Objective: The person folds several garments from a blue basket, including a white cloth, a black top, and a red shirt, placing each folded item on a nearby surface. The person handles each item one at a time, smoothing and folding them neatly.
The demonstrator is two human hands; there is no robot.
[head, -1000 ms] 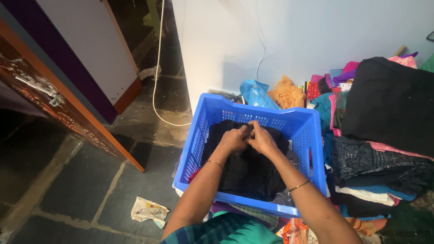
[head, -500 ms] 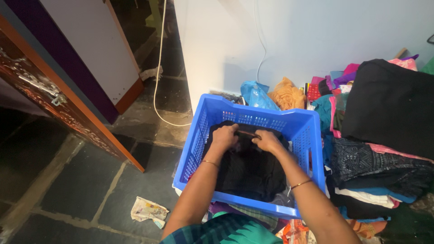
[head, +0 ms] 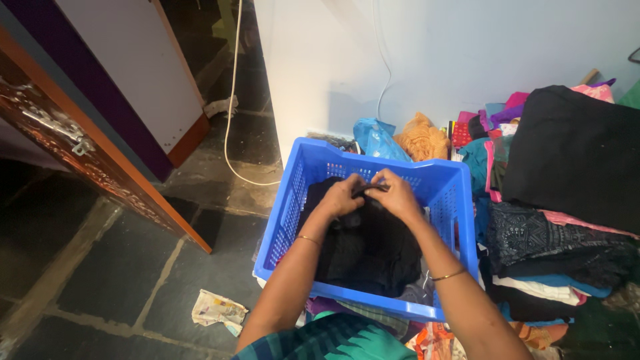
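A blue plastic laundry basket (head: 288,215) stands on the stone floor with black garments (head: 368,250) piled inside. Both my hands are inside it near its far wall. My left hand (head: 341,197) and my right hand (head: 395,193) are close together, each pinching the top edge of a black cloth between the fingers. A thin bangle sits on each wrist.
A heap of folded and loose clothes (head: 553,193) lies right of the basket against the white wall. A blue bag (head: 377,139) and orange cloth (head: 420,139) sit behind it. A wooden door (head: 80,157) stands open at left; crumpled paper (head: 217,311) lies on the floor.
My hands moved apart a little half a second ago, then came back together at the far side of the basket, gripping the black cloth.
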